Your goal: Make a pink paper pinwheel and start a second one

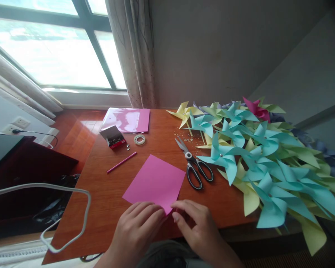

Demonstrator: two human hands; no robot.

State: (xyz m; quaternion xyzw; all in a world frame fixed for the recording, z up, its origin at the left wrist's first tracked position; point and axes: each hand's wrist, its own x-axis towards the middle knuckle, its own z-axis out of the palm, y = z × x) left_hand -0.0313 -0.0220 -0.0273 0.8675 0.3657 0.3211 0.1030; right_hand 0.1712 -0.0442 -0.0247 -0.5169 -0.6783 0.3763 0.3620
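Observation:
A pink paper square [156, 178] lies turned like a diamond on the wooden table, its near corner at my fingertips. My left hand [142, 225] is closed on the left side of that corner, with its thumb hidden behind the fingers. From the right, my right hand [194, 225] pinches the same corner between thumb and fingers. The corner bends up slightly. Beyond the paper, a pair of scissors [194, 162] with black and grey handles lies to the right. A thin pink stick [122, 162] lies to the left.
Many paper pinwheels [222, 156] are heaped on the right. Behind sit a roll of tape [139, 139], an opened small box [115, 141] and a pack of pink paper [127, 120]. Tiny bits [188, 139] are scattered near the scissors. A white cable [86, 208] loops over the left edge.

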